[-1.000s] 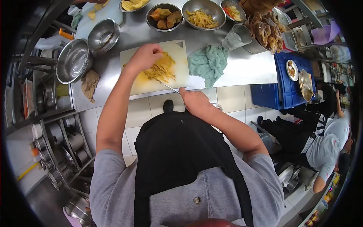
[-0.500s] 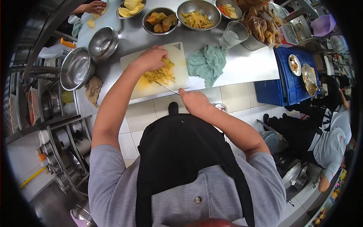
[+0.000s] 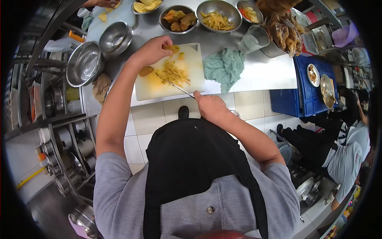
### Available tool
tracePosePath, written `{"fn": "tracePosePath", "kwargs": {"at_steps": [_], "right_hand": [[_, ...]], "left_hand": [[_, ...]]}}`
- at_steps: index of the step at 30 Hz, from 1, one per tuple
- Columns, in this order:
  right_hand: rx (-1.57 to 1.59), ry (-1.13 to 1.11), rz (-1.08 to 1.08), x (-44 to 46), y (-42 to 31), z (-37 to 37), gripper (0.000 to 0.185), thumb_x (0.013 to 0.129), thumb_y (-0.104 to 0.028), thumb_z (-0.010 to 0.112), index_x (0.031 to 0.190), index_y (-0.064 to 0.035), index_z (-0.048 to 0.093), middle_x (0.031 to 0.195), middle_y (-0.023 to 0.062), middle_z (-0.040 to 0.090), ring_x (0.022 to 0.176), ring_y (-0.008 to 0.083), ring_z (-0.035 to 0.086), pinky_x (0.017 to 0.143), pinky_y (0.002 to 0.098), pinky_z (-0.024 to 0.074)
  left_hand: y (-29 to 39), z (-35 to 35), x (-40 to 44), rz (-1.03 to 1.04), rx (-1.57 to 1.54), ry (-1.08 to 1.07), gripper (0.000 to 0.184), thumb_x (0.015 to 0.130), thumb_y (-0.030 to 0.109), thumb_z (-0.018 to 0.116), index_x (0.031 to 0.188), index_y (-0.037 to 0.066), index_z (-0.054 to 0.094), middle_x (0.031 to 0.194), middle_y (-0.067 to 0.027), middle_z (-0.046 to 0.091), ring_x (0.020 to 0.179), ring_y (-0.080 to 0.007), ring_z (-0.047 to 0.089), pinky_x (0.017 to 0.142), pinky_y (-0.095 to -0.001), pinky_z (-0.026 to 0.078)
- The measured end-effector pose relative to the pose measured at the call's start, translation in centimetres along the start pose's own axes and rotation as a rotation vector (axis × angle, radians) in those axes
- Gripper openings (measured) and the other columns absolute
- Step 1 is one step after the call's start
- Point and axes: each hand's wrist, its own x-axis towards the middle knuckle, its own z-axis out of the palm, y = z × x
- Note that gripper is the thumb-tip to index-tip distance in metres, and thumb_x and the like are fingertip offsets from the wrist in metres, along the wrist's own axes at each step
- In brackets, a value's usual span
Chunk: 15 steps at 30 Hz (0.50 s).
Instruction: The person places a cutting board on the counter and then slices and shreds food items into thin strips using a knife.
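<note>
On the steel table lies a white cutting board (image 3: 191,79) with a pile of yellow-brown strips (image 3: 174,74) at its middle. My left hand (image 3: 156,49) is over the board's upper left, its fingers closed on a flat yellow-brown piece (image 3: 172,48). Another brownish piece (image 3: 146,71) rests at the board's left side, by my left wrist. My right hand (image 3: 211,106) is wrapped round a knife (image 3: 183,90) below the board's front edge; the blade slants up and left, its tip at the strips. A green cloth (image 3: 225,68) lies right of the board.
Behind the board stand bowls with brownish chunks (image 3: 178,20), strips (image 3: 218,16) and mixed shreds (image 3: 250,12). A clear container (image 3: 254,40) is at the right, metal bowls (image 3: 84,63) at the left. Another person's hand (image 3: 107,3) is at the back left; people stand far right.
My left hand has come up and away from the strips with a flat piece in its fingers. The strips and the brownish piece at the left are now uncovered. My right hand still holds the knife.
</note>
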Motion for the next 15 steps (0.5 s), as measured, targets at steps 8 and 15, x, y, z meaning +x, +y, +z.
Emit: {"fn": "tracePosePath", "kwargs": {"at_steps": [8,15], "right_hand": [[0.013,-0.037,-0.042,0.2,0.7,1.0,0.019,0.092,-0.004,0.056,0.111,0.0012,0.054,0.080,0.0250,0.070,0.081,0.0453,0.071,0.074,0.0565,0.0560],[-0.024,-0.005,0.141,1.6,1.8,-0.8,0.021,0.093,-0.005,0.056,0.113,0.0014,0.055,0.086,0.0277,0.071,0.088,0.0462,0.072,0.079,0.0557,0.0574]], "left_hand": [[-2.0,-1.2,-4.2,-0.059,-0.265,0.176,0.030,0.091,0.016,0.075,0.115,0.001,0.065,0.095,-0.0072,0.069,0.086,-0.0162,0.062,0.082,-0.0320,0.052],[-3.2,1.1,-9.1,-0.151,-0.380,0.187,0.024,0.091,0.015,0.075,0.108,0.001,0.065,0.089,-0.0031,0.066,0.081,-0.0125,0.059,0.076,-0.0299,0.051]]}}
